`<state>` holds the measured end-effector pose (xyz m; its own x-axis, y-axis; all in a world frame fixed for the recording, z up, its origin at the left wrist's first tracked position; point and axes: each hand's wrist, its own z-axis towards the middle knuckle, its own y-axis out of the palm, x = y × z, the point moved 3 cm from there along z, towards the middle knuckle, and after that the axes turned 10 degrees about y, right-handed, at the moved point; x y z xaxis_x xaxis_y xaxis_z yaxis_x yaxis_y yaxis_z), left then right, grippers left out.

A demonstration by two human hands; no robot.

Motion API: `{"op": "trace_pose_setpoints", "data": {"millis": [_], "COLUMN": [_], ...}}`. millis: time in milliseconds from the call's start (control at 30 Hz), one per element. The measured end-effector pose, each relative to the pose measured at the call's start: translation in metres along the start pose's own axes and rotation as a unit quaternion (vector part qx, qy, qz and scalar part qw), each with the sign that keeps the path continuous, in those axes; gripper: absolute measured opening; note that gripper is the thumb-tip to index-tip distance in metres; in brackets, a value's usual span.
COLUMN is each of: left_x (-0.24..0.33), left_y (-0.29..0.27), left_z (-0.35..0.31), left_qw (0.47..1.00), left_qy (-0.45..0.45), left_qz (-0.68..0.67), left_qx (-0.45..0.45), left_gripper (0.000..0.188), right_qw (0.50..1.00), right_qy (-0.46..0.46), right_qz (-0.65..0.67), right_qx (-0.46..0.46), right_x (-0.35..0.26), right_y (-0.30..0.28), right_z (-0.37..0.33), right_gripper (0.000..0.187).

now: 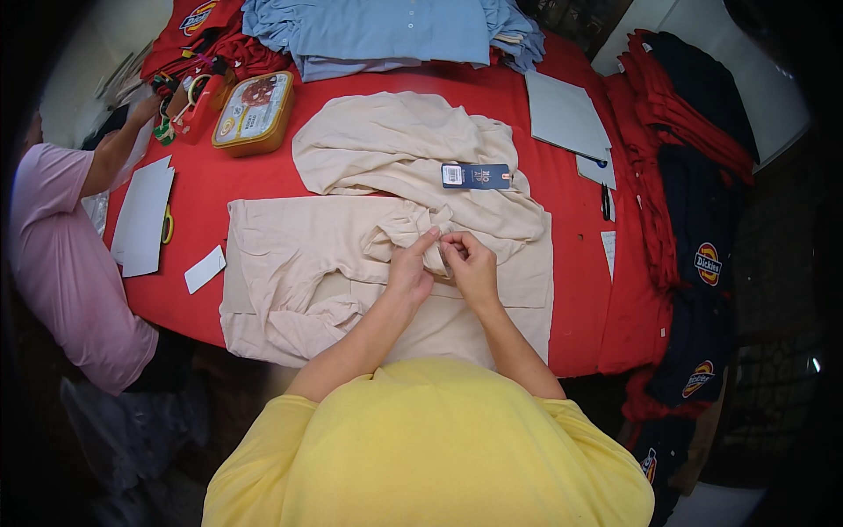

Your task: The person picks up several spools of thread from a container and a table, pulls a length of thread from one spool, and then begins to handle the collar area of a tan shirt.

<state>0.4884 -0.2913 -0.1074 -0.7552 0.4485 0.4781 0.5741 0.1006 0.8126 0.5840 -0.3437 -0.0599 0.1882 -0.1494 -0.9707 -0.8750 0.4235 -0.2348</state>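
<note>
A beige cloth garment (307,230) lies spread and rumpled across the table in front of me. My left hand (411,268) is closed on a gathered fold of it near the middle, thumb on top. Close beside it, my right hand (470,268) pinches the same bunched part with thumb and forefinger; the small detail between the fingertips is too hidden to make out. Beyond my hands, more of the beige cloth is heaped up. A dark blue hang tag (490,176) with a white label rests on that heap.
The table has a red cover (575,290). Folded light blue shirts (369,31) are stacked at the back. A yellow plastic tub (253,114) stands back left, near scissors (169,224) and white sheets (145,215). Red and navy garments (694,211) line the right. A person in pink (79,263) works at left.
</note>
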Motion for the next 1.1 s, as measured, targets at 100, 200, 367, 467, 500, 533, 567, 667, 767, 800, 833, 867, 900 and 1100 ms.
{"op": "trace_pose_setpoints", "data": {"millis": [100,200,367,467,500,533,567,667,767,800,833,867,900,1100], "left_x": [0.0002,0.0,0.0007,0.0007,0.0005,0.0002,0.0004,0.0012,0.0015,0.0015,0.0013,0.0013,0.0013,0.0053], "left_y": [0.0003,0.0012,0.0006,0.0013,0.0015,0.0017,0.0013,0.0013,0.0026,0.0025,0.0024,0.0019,0.0014,0.0093], "left_z": [0.0001,-0.0001,-0.0001,-0.0006,-0.0006,-0.0004,-0.0002,-0.0005,-0.001,-0.0009,-0.0009,-0.0004,0.0,-0.0061], "left_qw": [1.0,1.0,1.0,1.0,1.0,1.0,1.0,1.0,1.0,1.0,1.0,1.0,1.0,0.999], "left_qy": [0.008,0.018,0.015,0.009,0.007,0.005,0.003,0.008,0.015,0.017,0.014,0.013,0.012,0.041], "left_qz": [0.0,0.004,0.002,0.002,0.003,0.003,0.002,0.002,0.002,0.002,0.004,0.005,0.007,0.029], "left_qx": [0.003,0.004,0.004,0.002,0.002,0.002,0.004,0.002,-0.001,-0.001,-0.001,-0.001,-0.002,-0.012], "left_gripper": [0.036,0.037,0.037,0.036,0.036,0.036,0.036,0.036,0.036,0.036,0.036,0.037,0.037,0.039], "right_qw": [1.0,1.0,1.0,1.0,1.0,1.0,1.0,1.0,1.0,1.0,1.0,1.0,1.0,0.999], "right_qy": [-0.002,-0.002,-0.008,-0.014,-0.016,-0.017,-0.012,-0.005,-0.017,-0.018,-0.018,-0.021,-0.024,-0.008], "right_qz": [0.002,0.003,-0.001,-0.006,-0.005,-0.004,-0.011,-0.022,-0.013,-0.011,-0.009,-0.01,-0.012,0.021], "right_qx": [0.002,0.003,0.005,0.007,0.008,0.009,0.006,0.004,0.012,0.012,0.012,0.015,0.018,0.032], "right_x": [-0.0018,0.0005,-0.0014,-0.0002,0.0026,0.0041,0.0035,0.0012,0.0009,0.0009,0.0008,-0.0004,-0.0023,0.0013], "right_y": [0.0003,0.0004,0.0009,0.0006,0.0009,0.0008,0.0009,0.0005,0.0008,0.0008,0.0008,0.0011,0.0015,-0.0001], "right_z": [-0.0002,0.0005,-0.0004,-0.0004,0.0006,0.001,0.0007,-0.0001,0.0001,0.0002,0.0002,0.0002,-0.0003,0.0016], "right_gripper": [0.011,0.011,0.01,0.01,0.01,0.01,0.01,0.009,0.01,0.01,0.01,0.009,0.009,0.017]}}
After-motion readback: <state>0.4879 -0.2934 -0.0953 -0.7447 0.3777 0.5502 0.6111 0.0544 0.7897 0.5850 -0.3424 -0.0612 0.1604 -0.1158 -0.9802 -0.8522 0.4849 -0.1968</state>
